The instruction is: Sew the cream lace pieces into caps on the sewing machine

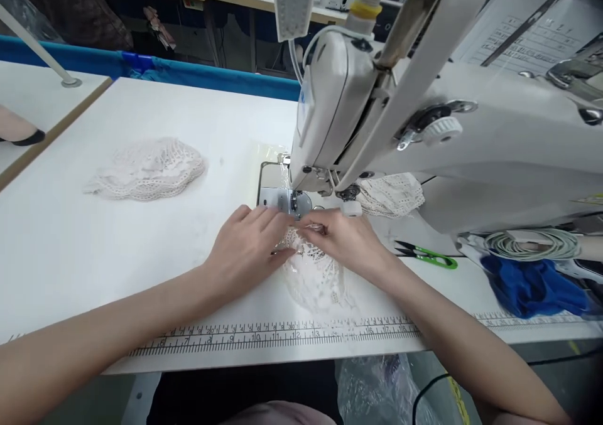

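A piece of cream lace fabric (316, 280) lies in front of the sewing machine (325, 98), its far edge close to the needle area. My left hand (252, 240) pinches the lace's left side, thumb toward me and fingers curled over the edge. From the right, my right hand (346, 233) grips the same edge between thumb and fingers near the presser foot (296, 204). The fingertips of both hands almost meet there. Exactly where the fabric sits under the foot is hidden by my fingers.
More lace pieces (151, 169) are piled on the left of the table. Another lace bundle (391, 194) rests behind the needle, under the machine arm. Green thread snips (426, 254), a blue cloth (532, 287) and a coiled cord (532, 244) lie right. A ruler strip (254, 338) lines the front edge.
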`<state>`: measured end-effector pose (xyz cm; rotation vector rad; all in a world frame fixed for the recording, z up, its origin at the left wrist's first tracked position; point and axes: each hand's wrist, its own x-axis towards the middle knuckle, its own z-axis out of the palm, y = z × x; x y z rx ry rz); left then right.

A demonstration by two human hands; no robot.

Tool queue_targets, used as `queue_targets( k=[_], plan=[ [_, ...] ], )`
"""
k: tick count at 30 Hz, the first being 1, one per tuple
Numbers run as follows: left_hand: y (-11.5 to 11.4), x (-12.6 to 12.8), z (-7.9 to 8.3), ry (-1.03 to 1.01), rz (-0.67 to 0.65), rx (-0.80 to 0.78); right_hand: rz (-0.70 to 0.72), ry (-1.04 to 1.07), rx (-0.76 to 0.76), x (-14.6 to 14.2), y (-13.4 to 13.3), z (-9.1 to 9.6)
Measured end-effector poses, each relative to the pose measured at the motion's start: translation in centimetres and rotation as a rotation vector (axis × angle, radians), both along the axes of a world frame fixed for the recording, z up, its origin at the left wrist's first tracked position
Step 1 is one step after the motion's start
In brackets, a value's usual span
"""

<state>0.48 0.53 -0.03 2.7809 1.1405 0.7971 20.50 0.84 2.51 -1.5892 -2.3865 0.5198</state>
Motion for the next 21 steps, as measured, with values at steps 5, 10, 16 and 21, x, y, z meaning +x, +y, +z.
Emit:
queue_targets(
  k=[5, 10, 16, 21],
  plan=[
    [-0.8, -0.2, -0.2, 0.093, -0.136, 0.351, 0.024, -0.028, 0.146, 0.1, 0.1, -1.1],
    [-1.8, -0.5, -0.1, 0.218, -0.080, 0.254, 0.108, -0.223, 0.542, 0.5, -0.7, -1.6],
    [-0.5, -0.2, -0.1, 0.183, -0.037, 0.194, 0.133, -0.305, 0.742, 0.3, -1.6, -1.8],
    [-0.6, 0.0, 0.0, 0.233, -0.025, 0.203, 0.078, -0.346, 0.572, 0.3, -1.0, -2.2]
  ],
)
